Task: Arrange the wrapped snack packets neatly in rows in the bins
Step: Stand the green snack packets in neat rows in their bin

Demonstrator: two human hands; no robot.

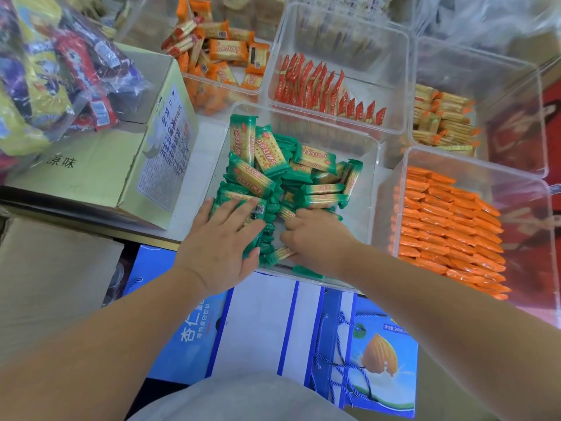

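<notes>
A clear plastic bin (372, 165) in the middle holds a loose heap of green-wrapped cracker packets (291, 168). My left hand (224, 238) lies with fingers spread flat on a stack of green packets at the bin's near left. My right hand (312, 235) is inside the bin beside it, its fingers curled around green packets standing on edge. Between the two hands a short row of green packets stands upright.
Other clear bins hold orange packets in neat rows (446, 226) at right, red packets (318, 86) behind, yellow-orange packets (443, 123) at far right and loose orange packets (221, 53) at back left. A cardboard box (121, 165) and a bag of snacks (51, 71) stand left. Blue cartons (273, 329) lie below.
</notes>
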